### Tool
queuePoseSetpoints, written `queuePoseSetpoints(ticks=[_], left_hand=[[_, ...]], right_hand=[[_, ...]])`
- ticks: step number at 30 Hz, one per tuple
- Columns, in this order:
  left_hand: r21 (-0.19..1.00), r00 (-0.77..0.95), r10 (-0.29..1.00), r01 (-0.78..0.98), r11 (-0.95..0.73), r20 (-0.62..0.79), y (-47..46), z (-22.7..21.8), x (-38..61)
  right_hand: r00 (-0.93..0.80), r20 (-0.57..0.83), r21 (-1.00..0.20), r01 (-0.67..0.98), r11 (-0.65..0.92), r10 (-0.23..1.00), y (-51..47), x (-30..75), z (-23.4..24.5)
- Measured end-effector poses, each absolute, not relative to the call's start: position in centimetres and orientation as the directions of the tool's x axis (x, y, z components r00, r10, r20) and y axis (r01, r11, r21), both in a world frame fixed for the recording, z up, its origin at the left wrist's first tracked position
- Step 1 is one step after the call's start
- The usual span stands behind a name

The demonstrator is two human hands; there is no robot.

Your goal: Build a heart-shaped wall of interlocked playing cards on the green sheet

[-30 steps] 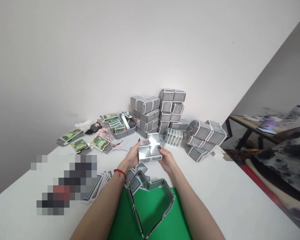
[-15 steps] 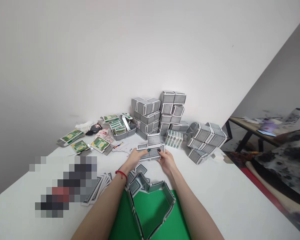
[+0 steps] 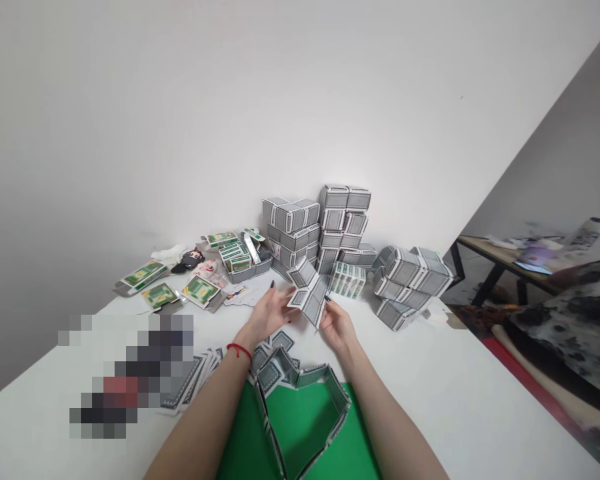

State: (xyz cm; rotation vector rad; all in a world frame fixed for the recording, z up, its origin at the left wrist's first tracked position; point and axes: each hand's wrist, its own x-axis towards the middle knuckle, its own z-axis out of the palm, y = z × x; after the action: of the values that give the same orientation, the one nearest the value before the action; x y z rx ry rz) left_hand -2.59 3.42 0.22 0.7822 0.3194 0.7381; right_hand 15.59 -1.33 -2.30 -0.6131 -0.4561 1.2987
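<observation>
Both hands hold a small folded piece of grey-backed playing cards (image 3: 307, 293) above the white table (image 3: 460, 393). My left hand (image 3: 269, 313), with a red string at the wrist, pinches its left edge. My right hand (image 3: 336, 323) grips its lower right edge with dark-nailed fingers. The piece is tilted, corner upward. In front of my arms a heart-shaped wall of folded cards (image 3: 300, 400) stands on a green mat (image 3: 305, 427). Loose cards (image 3: 200, 373) are fanned to its left.
Stacks of grey card cubes (image 3: 320, 227) stand against the wall, with more cubes (image 3: 410, 277) to the right. Green card boxes (image 3: 200, 287) and a small tray (image 3: 243, 260) lie at the left. A blurred patch covers the near left. Another table (image 3: 505, 257) stands at the right.
The card piece was held flat and low between both hands; now it is lifted slightly and turned on a diagonal. My hands have shifted with it.
</observation>
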Motion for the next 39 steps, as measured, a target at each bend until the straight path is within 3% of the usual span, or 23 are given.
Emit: queuePoseSetpoints(ticks=[5, 13, 21, 27, 39], left_hand=[[0.660, 0.680, 0.733, -0.540, 0.523, -0.024, 4.2, 0.8, -4.1], [0.756, 0.711, 0.692, -0.382, 0.532, -0.127, 4.4, -0.2, -3.7], [0.757, 0.672, 0.718, -0.370, 0.539, -0.182, 4.1, 0.3, -3.5], [0.739, 0.668, 0.714, -0.370, 0.563, -0.210, 4.0, 0.8, -3.6], [0.789, 0.617, 0.759, -0.354, 0.502, -0.206, 4.4, -0.3, -3.7]], right_hand=[[0.215, -0.092, -0.706, -0.703, 0.088, 0.972, -1.5, 15.2, -2.5], [0.201, -0.164, -0.767, -0.642, 0.003, 0.966, -1.6, 15.2, -2.3], [0.210, -0.100, -0.799, -0.599, 0.047, 0.972, -1.5, 14.9, -2.6], [0.204, -0.160, -0.793, -0.610, -0.002, 0.966, -1.3, 15.2, -3.0], [0.171, -0.129, -0.793, -0.609, 0.002, 0.977, -1.1, 15.8, -3.7]])
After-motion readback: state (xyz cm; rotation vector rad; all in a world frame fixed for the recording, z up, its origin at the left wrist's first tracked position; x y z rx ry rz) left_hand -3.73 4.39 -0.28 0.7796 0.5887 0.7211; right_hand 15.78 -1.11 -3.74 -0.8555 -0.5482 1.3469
